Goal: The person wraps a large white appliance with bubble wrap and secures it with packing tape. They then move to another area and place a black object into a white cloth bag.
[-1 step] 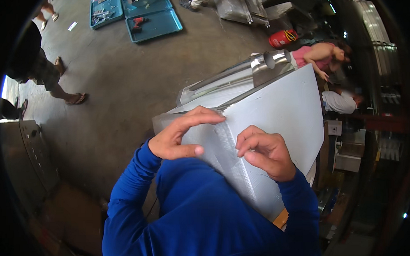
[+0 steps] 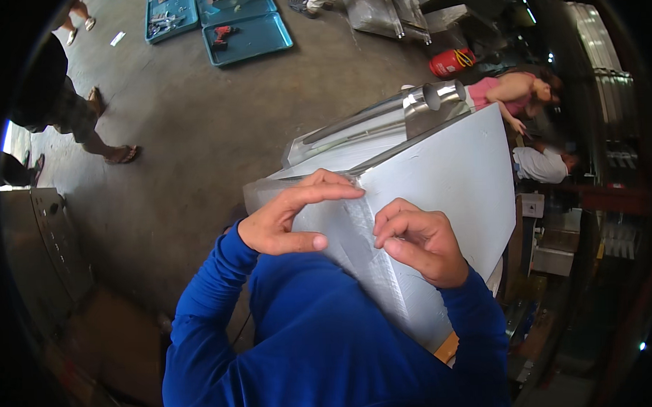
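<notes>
A large white panel lies in front of me, with a wrinkled, translucent strip along its near-left edge. My left hand is open over that edge. Its fingers stretch right and its thumb stands apart below them. Across the strip, my right hand has curled fingers with the thumb close to their tips. Whatever might be pinched there is too small or clear to make out. Beyond the panel's far edge lie shiny metal tubes.
Teal trays stand on the floor at the back, one holding a red power drill. A red cylinder and stacked metal sheets are at the back right. People stand left and sit right. A metal cabinet is at left.
My left hand's fingers have shifted slightly right over the panel's edge. My right hand stays almost where it was.
</notes>
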A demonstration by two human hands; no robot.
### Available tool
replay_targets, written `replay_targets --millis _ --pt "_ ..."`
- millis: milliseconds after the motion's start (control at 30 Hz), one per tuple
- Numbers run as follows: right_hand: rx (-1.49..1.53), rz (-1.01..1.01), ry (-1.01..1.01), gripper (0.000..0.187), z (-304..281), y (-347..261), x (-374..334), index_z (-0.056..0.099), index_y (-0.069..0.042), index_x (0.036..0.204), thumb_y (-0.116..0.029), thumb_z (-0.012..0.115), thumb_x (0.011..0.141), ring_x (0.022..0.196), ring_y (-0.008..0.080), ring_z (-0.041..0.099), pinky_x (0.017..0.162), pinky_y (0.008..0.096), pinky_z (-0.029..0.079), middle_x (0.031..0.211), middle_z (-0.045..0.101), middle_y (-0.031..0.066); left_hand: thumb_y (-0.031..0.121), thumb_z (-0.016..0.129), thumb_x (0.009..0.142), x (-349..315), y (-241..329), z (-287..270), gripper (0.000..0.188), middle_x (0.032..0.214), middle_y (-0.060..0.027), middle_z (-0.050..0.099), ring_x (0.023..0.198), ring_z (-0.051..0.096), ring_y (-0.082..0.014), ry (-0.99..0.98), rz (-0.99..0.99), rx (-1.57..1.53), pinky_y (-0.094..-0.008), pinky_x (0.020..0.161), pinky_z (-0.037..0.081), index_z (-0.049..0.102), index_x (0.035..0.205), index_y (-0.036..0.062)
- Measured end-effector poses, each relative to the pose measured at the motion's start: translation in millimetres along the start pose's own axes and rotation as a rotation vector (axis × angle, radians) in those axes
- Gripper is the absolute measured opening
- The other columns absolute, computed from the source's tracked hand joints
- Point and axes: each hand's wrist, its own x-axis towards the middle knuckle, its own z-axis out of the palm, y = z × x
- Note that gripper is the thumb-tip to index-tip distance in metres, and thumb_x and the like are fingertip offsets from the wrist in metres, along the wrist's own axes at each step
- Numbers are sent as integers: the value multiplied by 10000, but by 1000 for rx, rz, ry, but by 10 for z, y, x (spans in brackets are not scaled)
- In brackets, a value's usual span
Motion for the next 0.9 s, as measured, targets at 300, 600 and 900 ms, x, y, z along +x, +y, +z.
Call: replay_targets --millis 300,600,900 --pt "-396 -132 -70 98 94 -36 347 707 -30 864 -61 774 799 866 150 582 767 279 468 1011 597 71 369 653 888 -95 -101 -139 451 1431 -169 479 1366 405 -314 -10 -112 -270 -455 1171 245 701 1194 41" --pt "-489 -238 -67 125 -11 -40 503 695 -43 837 -52 801 771 874 200 611 741 319 489 974 594 69 68 747 788 56 -95 -197 119 1362 -200 552 1295 512 -305 55 -127 -125 -448 1148 334 751 903 35" --pt "-1000 -670 80 230 21 -2 440 704 -116 835 -96 846 655 791 187 594 692 322 470 948 604 16 38 643 871 85 -200 -105 93 1280 -136 633 1213 571 -212 331 -339 -280 -330 1026 429 685 953 31"
